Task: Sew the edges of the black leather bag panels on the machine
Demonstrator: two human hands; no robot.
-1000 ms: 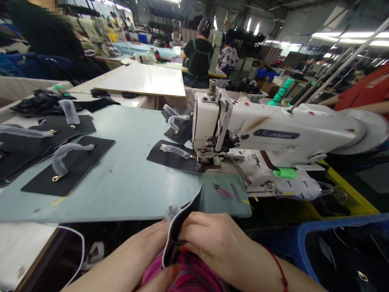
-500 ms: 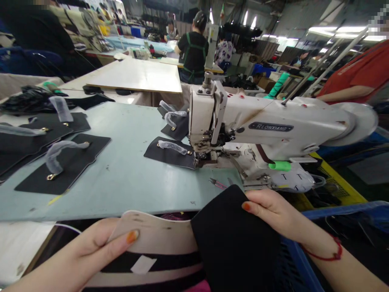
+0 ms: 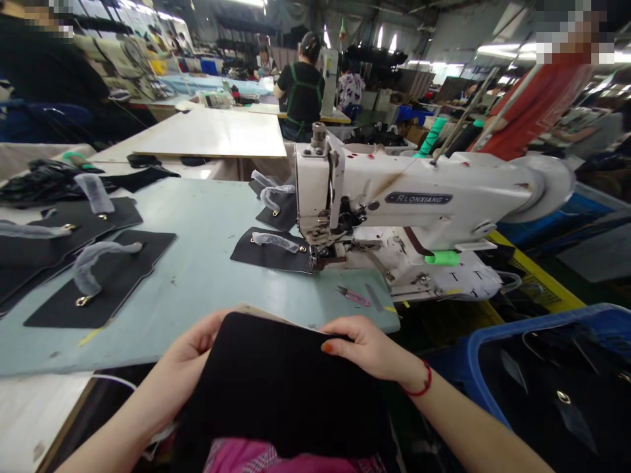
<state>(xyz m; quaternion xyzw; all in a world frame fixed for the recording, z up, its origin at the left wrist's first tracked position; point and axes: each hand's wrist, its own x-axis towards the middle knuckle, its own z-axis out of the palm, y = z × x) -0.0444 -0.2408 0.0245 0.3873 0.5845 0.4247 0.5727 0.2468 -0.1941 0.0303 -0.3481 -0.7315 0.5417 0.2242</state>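
A black flat panel (image 3: 290, 387) is held up between my two hands in front of my lap, a pale edge showing behind its top. My left hand (image 3: 190, 358) grips its left edge, its fingertips hidden behind the panel. My right hand (image 3: 367, 345) pinches the top right edge between thumb and fingers. Beyond it stands a white sewing machine (image 3: 419, 190). A black piece with a plastic-wrapped handle (image 3: 273, 249) lies by the needle area. Pink-handled thread snips (image 3: 353, 296) rest on the pale blue tabletop (image 3: 207, 289), right of the middle.
More black pieces with wrapped handles (image 3: 108, 276) lie on the left of the table. A blue basket (image 3: 473, 355) with black pieces stands at my right. A yellow crate (image 3: 537, 269) sits behind it. A person in red (image 3: 537, 98) and other people work farther back.
My right hand has moved left, bringing the black panel across in front of the pale-backed piece in my left hand. The person in red has shifted, and the view has turned slightly right.
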